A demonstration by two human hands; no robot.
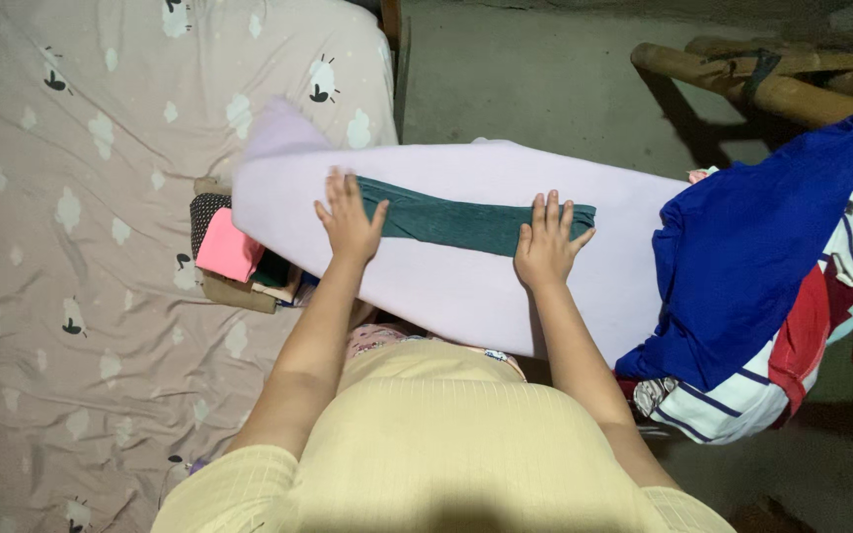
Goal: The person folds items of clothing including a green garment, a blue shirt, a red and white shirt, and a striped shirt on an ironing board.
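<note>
Head view: green folded cloth (466, 223), long axis left-right, under flat, released left hand (349, 223) and right hand (548, 247).

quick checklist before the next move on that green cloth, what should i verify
1. Left hand flat on the left end of the green cloth: ok.
2. Right hand flat on its right end: ok.
3. Green cloth lying as a smooth strip on the pale pink surface: ok.
4. Blue garment in the pile at right stays off the strip: ok.
5. Folded pink piece at left lies apart from the hands: ok.
6. What holds the pink surface up: cannot tell.
</note>
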